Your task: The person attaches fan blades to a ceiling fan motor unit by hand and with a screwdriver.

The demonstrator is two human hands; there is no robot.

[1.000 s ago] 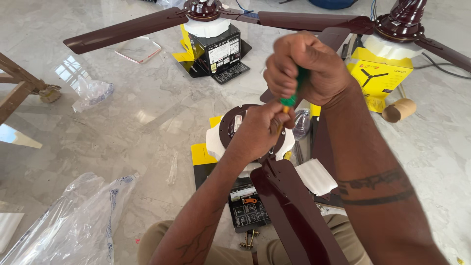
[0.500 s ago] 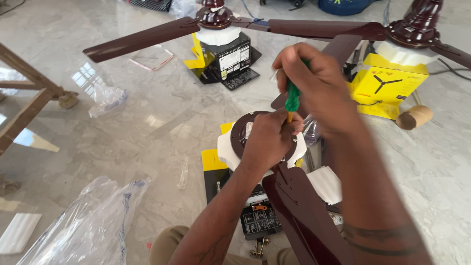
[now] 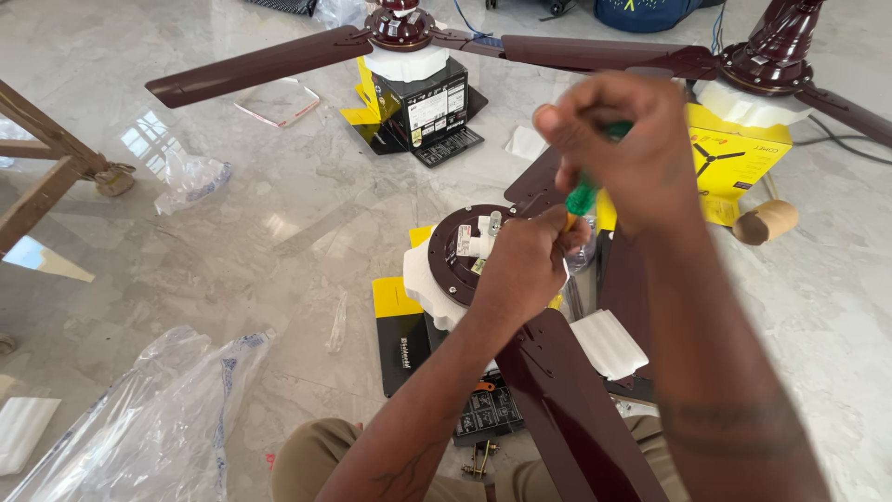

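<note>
A dark brown ceiling fan motor (image 3: 460, 251) rests on white foam (image 3: 423, 288) over a yellow and black box. My right hand (image 3: 627, 153) grips the green handle of a screwdriver (image 3: 583, 193), held upright above the motor's right edge. My left hand (image 3: 530, 265) closes around the lower part of the screwdriver where a brown fan blade (image 3: 576, 418) meets the motor. The screwdriver tip is hidden under my left hand. The blade runs toward me over my lap.
Two more brown ceiling fans stand on boxes at the back, one at the centre (image 3: 404, 28) and one at the right (image 3: 771, 56). Clear plastic bags (image 3: 139, 428) lie at the lower left. A wooden frame (image 3: 42, 177) stands at the left on the marble floor.
The view has shifted a little, so things sit lower and further right in frame. My right hand has turned on the screwdriver handle. My left hand stays at the blade joint.
</note>
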